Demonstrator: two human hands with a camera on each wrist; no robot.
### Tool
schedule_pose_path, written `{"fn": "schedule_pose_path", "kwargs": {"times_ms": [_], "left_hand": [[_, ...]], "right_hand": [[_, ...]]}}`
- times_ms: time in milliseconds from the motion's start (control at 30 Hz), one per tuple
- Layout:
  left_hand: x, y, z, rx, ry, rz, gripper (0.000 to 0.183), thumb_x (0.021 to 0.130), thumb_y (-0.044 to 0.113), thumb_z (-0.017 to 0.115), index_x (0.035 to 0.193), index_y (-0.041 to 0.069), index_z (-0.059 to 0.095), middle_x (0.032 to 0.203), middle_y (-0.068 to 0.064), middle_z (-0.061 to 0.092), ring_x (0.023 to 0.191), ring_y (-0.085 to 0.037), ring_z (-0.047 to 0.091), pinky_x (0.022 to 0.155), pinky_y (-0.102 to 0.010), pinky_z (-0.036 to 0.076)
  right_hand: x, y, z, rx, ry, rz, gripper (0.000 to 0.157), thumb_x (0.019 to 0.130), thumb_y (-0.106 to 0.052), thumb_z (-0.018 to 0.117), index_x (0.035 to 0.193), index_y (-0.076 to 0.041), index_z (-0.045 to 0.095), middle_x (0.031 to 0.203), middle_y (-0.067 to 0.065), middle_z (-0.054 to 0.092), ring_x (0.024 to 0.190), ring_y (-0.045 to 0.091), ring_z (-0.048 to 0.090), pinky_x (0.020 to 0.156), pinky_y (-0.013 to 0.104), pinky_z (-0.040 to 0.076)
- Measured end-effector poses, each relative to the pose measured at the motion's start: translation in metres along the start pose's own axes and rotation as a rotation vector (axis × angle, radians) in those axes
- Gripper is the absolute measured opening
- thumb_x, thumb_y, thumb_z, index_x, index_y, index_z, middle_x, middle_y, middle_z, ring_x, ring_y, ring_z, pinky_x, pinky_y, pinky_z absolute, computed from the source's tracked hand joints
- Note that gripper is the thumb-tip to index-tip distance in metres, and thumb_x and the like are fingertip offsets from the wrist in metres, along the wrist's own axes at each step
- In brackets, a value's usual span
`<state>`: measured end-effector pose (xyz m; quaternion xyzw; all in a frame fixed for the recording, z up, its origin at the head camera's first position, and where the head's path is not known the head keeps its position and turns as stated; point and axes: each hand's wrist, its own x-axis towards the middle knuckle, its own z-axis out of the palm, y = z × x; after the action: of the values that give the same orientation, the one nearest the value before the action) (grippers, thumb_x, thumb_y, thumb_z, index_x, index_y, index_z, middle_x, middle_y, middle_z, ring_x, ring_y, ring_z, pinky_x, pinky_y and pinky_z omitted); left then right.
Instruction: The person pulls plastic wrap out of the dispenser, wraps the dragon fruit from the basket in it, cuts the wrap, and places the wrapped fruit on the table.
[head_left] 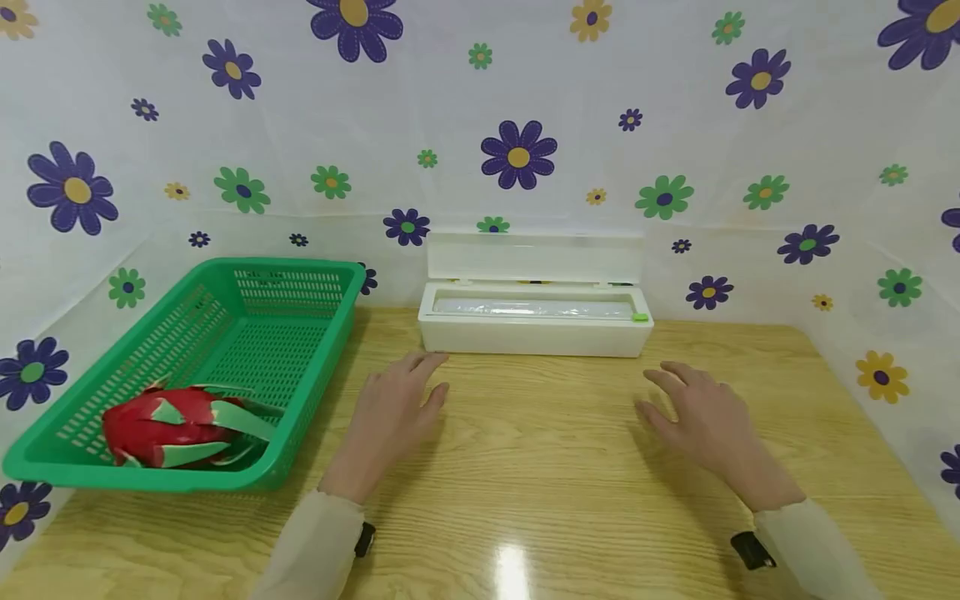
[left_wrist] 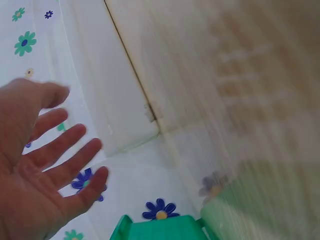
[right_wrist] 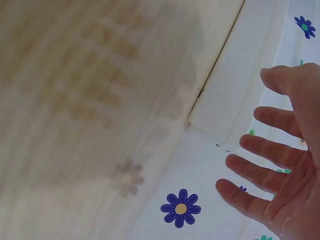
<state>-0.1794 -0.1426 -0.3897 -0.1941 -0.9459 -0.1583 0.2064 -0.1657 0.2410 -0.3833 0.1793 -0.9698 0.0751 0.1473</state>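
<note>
A white box (head_left: 536, 337) with its lid (head_left: 534, 257) raised stands at the back of the table, a roll of clear plastic wrap (head_left: 532, 308) lying inside. On its front right edge sits a small bright green slider (head_left: 640, 317). My left hand (head_left: 396, 400) hovers over the wood in front of the box's left end, fingers apart and holding nothing. Across from it, my right hand (head_left: 701, 412) is in front of the right end, its fingers spread too. Both wrist views show bare palms, the left hand (left_wrist: 55, 165) and the right hand (right_wrist: 285, 155).
A green plastic basket (head_left: 315, 367) stands left of my left hand. In its near end lies a red dragon fruit (head_left: 180, 425) with green scales. Flower-printed white cloth (head_left: 450, 108) hangs behind and beside the wooden table (head_left: 540, 467).
</note>
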Motion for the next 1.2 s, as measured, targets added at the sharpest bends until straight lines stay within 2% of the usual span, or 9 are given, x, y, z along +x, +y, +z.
{"fn": "schedule_pose_path", "kwargs": {"times_ms": [133,333,400,500,633,767,1000,1200], "left_hand": [[0.019,-0.003,0.005,-0.014,0.065,0.006,0.031,0.096,0.015,0.071,0.126,0.007,0.069,0.116,-0.014,0.074,0.09,-0.032,0.072,0.068,-0.047,0.057],[0.045,-0.011,0.012,-0.049,0.061,-0.006,0.036,0.099,0.013,0.067,0.134,0.008,0.064,0.118,-0.017,0.071,0.068,-0.029,0.063,0.062,-0.042,0.055],[0.053,-0.015,0.014,-0.037,0.048,-0.005,0.037,0.099,0.013,0.066,0.136,0.008,0.063,0.118,-0.017,0.07,0.069,-0.029,0.062,0.062,-0.041,0.054],[0.063,-0.022,0.015,0.002,0.021,-0.004,0.038,0.1,0.014,0.066,0.137,0.01,0.064,0.119,-0.016,0.069,0.079,-0.031,0.066,0.067,-0.042,0.055],[0.071,-0.027,0.017,0.009,-0.007,0.015,0.037,0.099,0.013,0.066,0.136,0.01,0.065,0.118,-0.016,0.069,0.089,-0.033,0.068,0.073,-0.044,0.057],[0.075,-0.028,0.02,-0.038,-0.017,0.011,0.035,0.099,0.012,0.066,0.134,0.009,0.066,0.113,-0.017,0.068,0.087,-0.031,0.067,0.077,-0.043,0.058],[0.08,-0.029,0.026,-0.119,-0.021,-0.043,0.026,0.1,0.01,0.065,0.126,0.006,0.07,0.11,-0.017,0.064,0.082,-0.028,0.064,0.073,-0.039,0.057],[0.083,-0.033,0.027,-0.203,-0.049,-0.141,0.022,0.102,0.013,0.063,0.121,0.008,0.071,0.113,-0.014,0.059,0.084,-0.026,0.065,0.073,-0.036,0.057]], "right_hand": [[0.016,0.009,-0.001,0.027,0.07,-0.057,0.038,0.092,-0.024,0.074,0.12,0.0,0.071,0.12,0.024,0.07,0.097,0.044,0.072,0.073,0.055,0.06],[0.04,0.013,0.005,0.059,0.141,-0.114,0.031,0.091,-0.017,0.075,0.117,0.0,0.072,0.114,0.02,0.073,0.097,0.038,0.072,0.078,0.052,0.06],[0.048,0.012,0.009,0.067,0.171,-0.134,0.029,0.09,-0.015,0.076,0.115,0.0,0.072,0.112,0.019,0.073,0.098,0.037,0.071,0.079,0.051,0.06],[0.059,0.012,0.015,0.066,0.219,-0.174,0.027,0.089,-0.011,0.077,0.113,0.0,0.073,0.109,0.019,0.073,0.098,0.037,0.069,0.079,0.048,0.061],[0.071,0.017,0.018,0.068,0.248,-0.205,0.027,0.086,-0.004,0.077,0.113,0.002,0.072,0.108,0.021,0.073,0.099,0.041,0.067,0.08,0.05,0.06],[0.08,0.023,0.015,0.08,0.226,-0.2,0.03,0.088,-0.001,0.075,0.117,0.004,0.07,0.114,0.023,0.072,0.104,0.043,0.066,0.089,0.054,0.058],[0.092,0.028,0.014,0.086,0.117,-0.161,0.032,0.095,-0.008,0.069,0.125,0.004,0.068,0.122,0.023,0.07,0.112,0.043,0.064,0.097,0.055,0.055],[0.101,0.029,0.016,0.103,0.085,-0.168,0.022,0.094,-0.007,0.071,0.113,0.004,0.073,0.113,0.023,0.073,0.106,0.042,0.065,0.092,0.055,0.056]]}}
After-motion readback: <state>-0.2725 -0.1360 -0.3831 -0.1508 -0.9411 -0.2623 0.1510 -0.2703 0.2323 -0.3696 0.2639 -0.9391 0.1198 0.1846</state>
